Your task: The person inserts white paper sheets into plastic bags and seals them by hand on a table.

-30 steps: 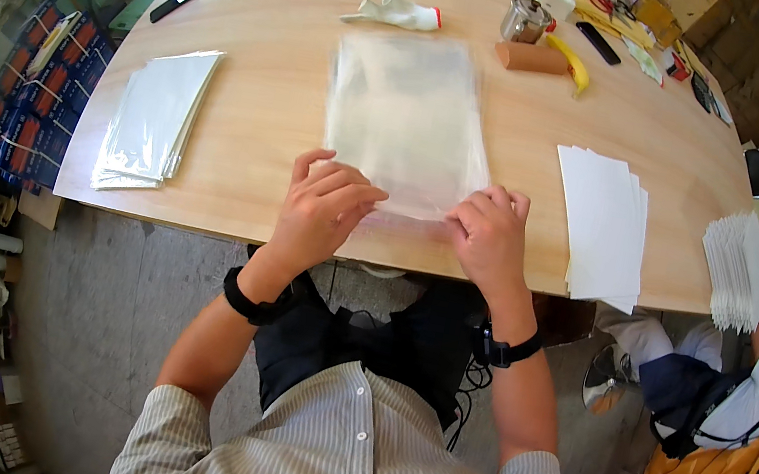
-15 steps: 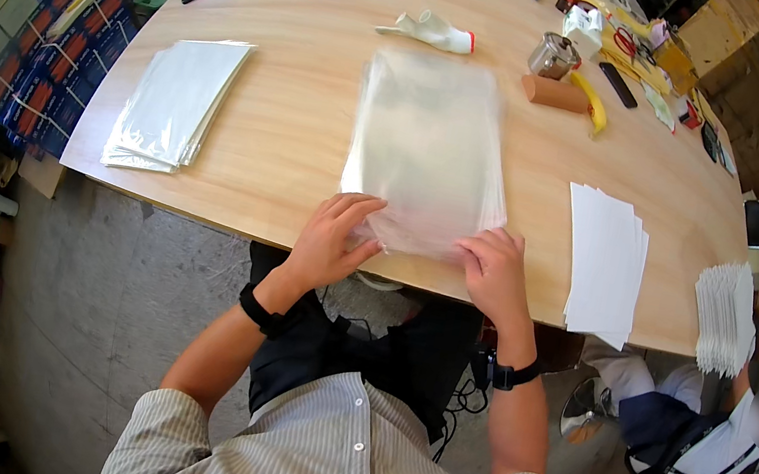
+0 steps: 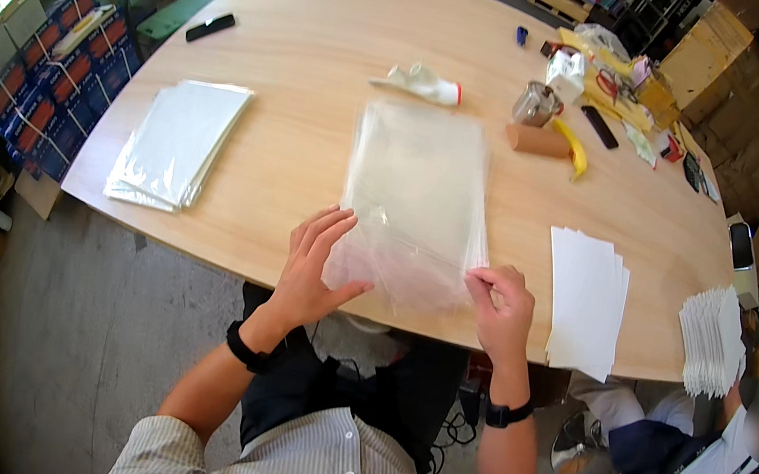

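A stack of clear plastic bags (image 3: 420, 168) lies flat in front of me, its loose near end close to the table's front edge. At the lower left of this stack is my left hand (image 3: 305, 265), fingers spread and thumb apart, holding nothing. My right hand (image 3: 504, 310) pinches the near right corner of a plastic bag between thumb and fingertips. On the left, a pile of white sheets in glossy clear bags (image 3: 177, 146) sits apart from both hands. Loose white paper sheets (image 3: 583, 303) lie slightly fanned to the right of my right hand.
Beyond the bags are a white glove (image 3: 422, 84), a metal jar (image 3: 537, 105), a brown cylinder (image 3: 536, 141) and a banana (image 3: 573, 149). A pile of folded white papers (image 3: 711, 341) stands at the right edge, near a seated person (image 3: 696, 455). A black phone (image 3: 210, 28) lies far left.
My left hand has come off the bags and its fingers have spread. My right hand has closed into a pinch at the bag's corner. The view has tilted up, showing more beyond the table.
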Demonstrator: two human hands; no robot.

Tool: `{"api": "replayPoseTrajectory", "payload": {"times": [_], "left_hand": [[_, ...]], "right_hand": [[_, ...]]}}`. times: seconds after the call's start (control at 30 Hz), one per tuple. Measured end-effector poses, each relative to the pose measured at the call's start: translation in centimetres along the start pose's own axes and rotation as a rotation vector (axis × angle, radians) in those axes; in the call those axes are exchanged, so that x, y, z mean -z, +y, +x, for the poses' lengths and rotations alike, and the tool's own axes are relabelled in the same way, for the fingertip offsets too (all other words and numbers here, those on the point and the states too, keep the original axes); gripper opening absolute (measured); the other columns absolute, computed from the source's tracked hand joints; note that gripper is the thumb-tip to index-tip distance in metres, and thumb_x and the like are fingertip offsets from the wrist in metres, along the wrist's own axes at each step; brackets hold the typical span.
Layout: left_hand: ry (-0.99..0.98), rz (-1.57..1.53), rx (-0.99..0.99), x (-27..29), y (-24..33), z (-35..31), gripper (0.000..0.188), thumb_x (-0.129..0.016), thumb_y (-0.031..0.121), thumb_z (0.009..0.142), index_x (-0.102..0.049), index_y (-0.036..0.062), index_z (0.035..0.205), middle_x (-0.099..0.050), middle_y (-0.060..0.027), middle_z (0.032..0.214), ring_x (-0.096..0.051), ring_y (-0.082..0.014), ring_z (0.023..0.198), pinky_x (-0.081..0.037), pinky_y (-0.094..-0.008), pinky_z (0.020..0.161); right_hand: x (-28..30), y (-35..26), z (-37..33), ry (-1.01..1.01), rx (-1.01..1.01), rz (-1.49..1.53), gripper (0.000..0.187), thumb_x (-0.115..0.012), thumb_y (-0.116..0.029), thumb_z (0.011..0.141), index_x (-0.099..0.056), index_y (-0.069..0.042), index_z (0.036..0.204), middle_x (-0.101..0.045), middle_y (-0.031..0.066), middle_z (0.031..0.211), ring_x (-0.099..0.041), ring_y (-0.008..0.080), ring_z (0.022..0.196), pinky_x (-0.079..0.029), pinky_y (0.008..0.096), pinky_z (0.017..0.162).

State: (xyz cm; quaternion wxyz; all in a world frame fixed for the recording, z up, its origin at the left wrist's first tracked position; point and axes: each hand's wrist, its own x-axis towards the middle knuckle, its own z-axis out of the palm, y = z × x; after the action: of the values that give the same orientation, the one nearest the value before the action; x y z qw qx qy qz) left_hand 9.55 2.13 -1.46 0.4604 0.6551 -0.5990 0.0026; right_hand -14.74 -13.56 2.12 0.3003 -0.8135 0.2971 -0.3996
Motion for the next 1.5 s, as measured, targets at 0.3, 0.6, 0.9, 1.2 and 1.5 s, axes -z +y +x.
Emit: {"api": "replayPoseTrajectory", "payload": {"times": [0.3,0.6,0.9,1.2,1.5], "left_hand": [[-0.031,-0.678,0.333,0.9,-2.3,3.8,0.094,-0.079,0.017,0.092,-0.019,0.0040,0.164,-0.030,-0.0201,0.166,-0.037,-0.0356,0.150,-0.036,-0.0482,0.121],[-0.194,-1.419,0.918,-3.0,0.5,2.5,0.067,-0.063,0.016,0.104,-0.026,0.0066,0.160,-0.051,-0.0193,0.144,-0.059,-0.0347,0.128,-0.056,-0.0512,0.101],[-0.031,-0.858,0.622,-3.2,-0.9,5.4,0.062,-0.068,-0.003,0.094,-0.041,0.0046,0.149,-0.047,-0.0079,0.137,-0.068,-0.0196,0.102,-0.061,-0.0325,0.078],[-0.096,-0.578,0.587,-5.0,-7.0,6.1,0.039,-0.067,-0.004,0.092,-0.062,-0.0004,0.131,-0.067,-0.0058,0.097,-0.063,-0.0122,0.084,-0.052,-0.0254,0.071],[-0.029,-0.111,0.324,-4.6,-6.9,6.2,0.036,-0.072,0.006,0.093,-0.065,0.0041,0.129,-0.057,-0.0080,0.136,-0.062,-0.0194,0.113,-0.052,-0.0336,0.090]], "right_hand": [[2.2,-2.6,0.7,0.184,-0.246,0.675,0.007,-0.071,-0.006,0.099,-0.068,-0.001,0.103,-0.070,0.0046,0.089,-0.062,0.0133,0.081,-0.048,0.0255,0.074],[-1.4,1.5,-3.4,0.441,-0.732,1.236,0.010,-0.066,-0.016,0.103,-0.067,-0.006,0.106,-0.073,0.0072,0.094,-0.064,0.0136,0.080,-0.048,0.0274,0.069],[-3.7,1.5,-8.8,0.095,-0.772,0.924,0.017,-0.069,-0.016,0.099,-0.070,0.000,0.106,-0.078,0.0100,0.093,-0.068,0.0120,0.070,-0.043,0.0226,0.058],[0.0,2.6,-11.5,-0.122,-0.843,0.894,0.028,-0.071,-0.028,0.098,-0.074,-0.001,0.103,-0.079,0.0100,0.089,-0.068,0.0095,0.063,-0.039,0.0200,0.048],[10.9,10.3,-15.8,0.781,-0.970,0.717,0.027,-0.076,-0.027,0.096,-0.068,-0.004,0.085,-0.071,0.0073,0.073,-0.051,0.0072,0.047,-0.029,0.0205,0.040]]}}
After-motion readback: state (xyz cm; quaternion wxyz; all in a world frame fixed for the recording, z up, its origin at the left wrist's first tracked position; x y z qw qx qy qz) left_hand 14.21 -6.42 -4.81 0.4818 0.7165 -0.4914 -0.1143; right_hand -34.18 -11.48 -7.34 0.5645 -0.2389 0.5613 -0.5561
